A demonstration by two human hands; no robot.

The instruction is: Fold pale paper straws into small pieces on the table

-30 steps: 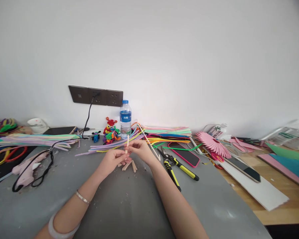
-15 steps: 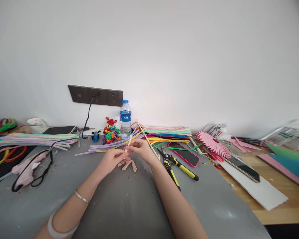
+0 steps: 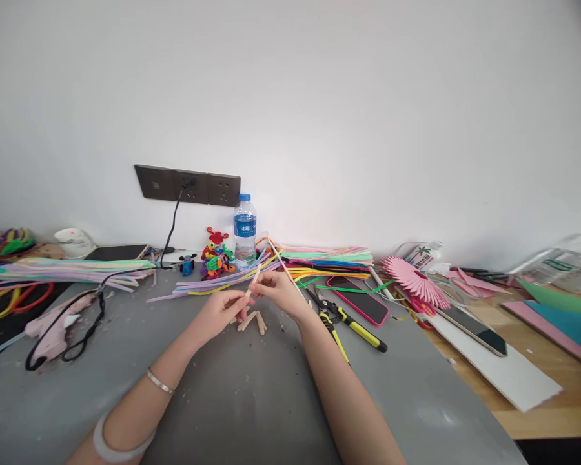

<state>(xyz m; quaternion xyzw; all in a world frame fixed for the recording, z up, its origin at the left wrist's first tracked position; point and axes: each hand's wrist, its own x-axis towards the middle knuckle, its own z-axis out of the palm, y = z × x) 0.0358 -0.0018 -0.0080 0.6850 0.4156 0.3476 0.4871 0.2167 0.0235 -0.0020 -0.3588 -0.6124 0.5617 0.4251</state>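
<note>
My left hand [image 3: 223,309] pinches a pale wooden craft stick [image 3: 257,274] between thumb and fingers. Across from it, the closed fingers of my right hand [image 3: 279,292] grip the same stick, whose upper end tilts up and to the right. My fingers hide its lower part. Just under my hands, several short wooden stick pieces [image 3: 260,321] lie on the grey mat [image 3: 252,400]. Yellow-and-black pliers [image 3: 363,332] rest open right of my right wrist. Behind that hand, a long thin white strip [image 3: 281,258] slants up and leftward.
A water bottle [image 3: 244,232] stands by the wall beside small pipe-cleaner figures [image 3: 217,255]. Bundles of pipe cleaners [image 3: 319,265] line the back. At left lies a pink glue gun [image 3: 58,323] with a black cord; at right, a pink-cased phone [image 3: 361,302] and a pleated pink paper fan [image 3: 411,281].
The stick now leans further to the right between my fingers. My hands stay close together in nearly the same place, and the view has shifted very slightly.
</note>
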